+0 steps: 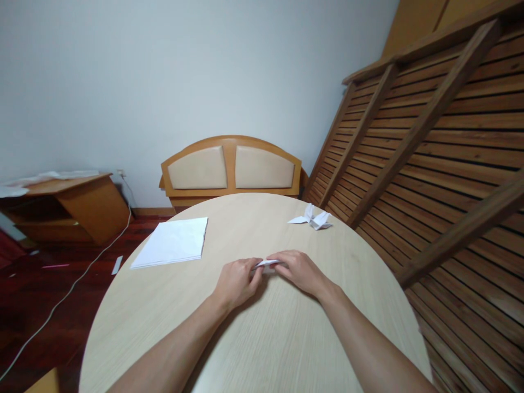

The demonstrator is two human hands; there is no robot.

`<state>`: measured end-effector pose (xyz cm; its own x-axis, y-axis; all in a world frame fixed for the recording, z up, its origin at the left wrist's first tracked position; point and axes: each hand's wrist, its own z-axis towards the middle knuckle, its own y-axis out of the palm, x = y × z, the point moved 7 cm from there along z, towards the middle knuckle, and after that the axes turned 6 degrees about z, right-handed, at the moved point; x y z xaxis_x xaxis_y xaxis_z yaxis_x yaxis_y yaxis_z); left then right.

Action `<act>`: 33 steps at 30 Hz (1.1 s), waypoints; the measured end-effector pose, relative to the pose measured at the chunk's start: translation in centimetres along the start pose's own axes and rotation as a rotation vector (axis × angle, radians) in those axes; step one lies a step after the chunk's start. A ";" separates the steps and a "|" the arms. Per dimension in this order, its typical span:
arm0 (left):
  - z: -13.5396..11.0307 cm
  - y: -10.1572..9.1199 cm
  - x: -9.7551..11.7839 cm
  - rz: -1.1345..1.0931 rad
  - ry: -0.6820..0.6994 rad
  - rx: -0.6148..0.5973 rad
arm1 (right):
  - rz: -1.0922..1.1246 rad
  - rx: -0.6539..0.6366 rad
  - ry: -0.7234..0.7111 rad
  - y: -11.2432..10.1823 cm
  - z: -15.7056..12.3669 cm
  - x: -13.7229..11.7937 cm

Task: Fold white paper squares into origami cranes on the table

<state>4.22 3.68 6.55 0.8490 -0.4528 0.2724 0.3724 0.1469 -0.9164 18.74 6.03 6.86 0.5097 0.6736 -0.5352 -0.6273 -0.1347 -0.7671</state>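
Observation:
A small piece of folded white paper (268, 262) is held between my two hands, just over the middle of the round table. My left hand (237, 281) is closed on its left end, thumb at the near side. The right end is pinched by my right hand (301, 272), with the fingers bent over it. Only the middle of the paper shows; both ends are hidden by fingers. Beyond my right hand, a folded white paper crane (313, 217) lies near the table's far right edge.
A stack of white paper sheets (174, 241) lies on the left of the round wooden table (282, 349). Behind the table stands a padded headboard (231, 139). A slatted wooden frame (450, 142) leans at the right. A white cable (77, 281) runs across the floor at left.

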 end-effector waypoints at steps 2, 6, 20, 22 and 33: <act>0.0 -0.1 -0.2 0.009 -0.020 0.013 | 0.059 0.020 0.016 -0.1 -0.1 0.0; 0.2 0.2 -1.0 0.088 -0.083 0.014 | 0.111 0.049 0.081 -0.3 -0.1 0.2; 0.0 0.3 -0.6 0.053 0.067 0.144 | -0.054 0.065 0.281 0.7 -0.3 3.1; -0.2 0.9 0.2 0.000 0.173 0.110 | -0.085 0.071 0.310 0.7 -0.3 3.5; -0.6 3.2 0.7 0.066 0.266 -0.072 | -0.258 0.196 0.292 -0.3 -0.1 3.2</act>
<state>5.79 3.31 3.63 0.7389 -0.6604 0.1340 0.2842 0.1251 -0.9506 20.60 8.16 5.30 0.7920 0.4292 -0.4342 -0.5430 0.1702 -0.8223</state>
